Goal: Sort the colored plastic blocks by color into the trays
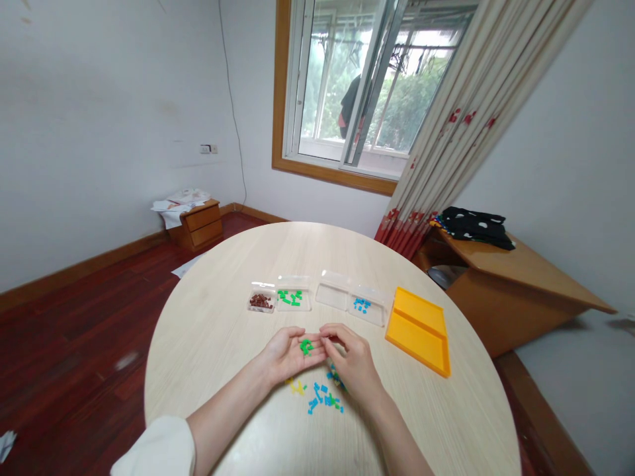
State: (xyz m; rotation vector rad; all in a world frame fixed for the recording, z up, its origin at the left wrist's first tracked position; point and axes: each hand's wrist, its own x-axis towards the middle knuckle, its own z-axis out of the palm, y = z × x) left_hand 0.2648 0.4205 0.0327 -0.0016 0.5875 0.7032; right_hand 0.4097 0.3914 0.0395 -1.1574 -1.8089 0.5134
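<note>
My left hand [292,354] is held palm up over the table, its fingers stretched out. Several small green blocks [306,346] lie in its palm. Close to the left fingertips, my right hand [350,357] has thumb and fingers drawn into a pinch; whatever is between them is too small to make out. Below the hands, loose blue blocks [320,395] mixed with a few green ones are scattered on the tabletop. Yellow blocks [296,387] lie just left of them. My right hand partly covers another cluster of mixed blocks [336,375].
On the round table [208,344], one clear case [268,308] holds brown and green blocks in separate halves. Another clear case [331,296] has blue blocks in its right half. A yellow two-section tray [417,340] lies at right. Beyond stands a wooden desk [496,277].
</note>
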